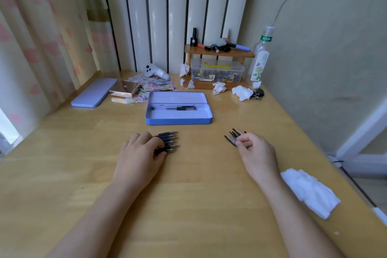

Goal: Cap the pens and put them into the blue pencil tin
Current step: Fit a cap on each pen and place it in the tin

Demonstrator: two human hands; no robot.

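Note:
The blue pencil tin (180, 120) lies open in the middle of the wooden table, with one capped pen (181, 108) inside. Just in front of it, a row of several uncapped black pens (170, 141) lies with tips pointing right. My left hand (140, 153) rests flat on their barrels, fingers over them. To the right, a small heap of pen caps (234, 136) lies on the table. My right hand (254, 151) is at the heap, fingers curled and pinching at the nearest caps; whether it holds one I cannot tell.
A lilac tin lid (94, 92) lies at the back left beside a small box and patterned papers (150, 86). A wooden shelf (218, 53) over a plastic box, a bottle (260, 56) and crumpled tissues (241, 92) stand at the back. A white cloth (310, 191) lies near the right edge.

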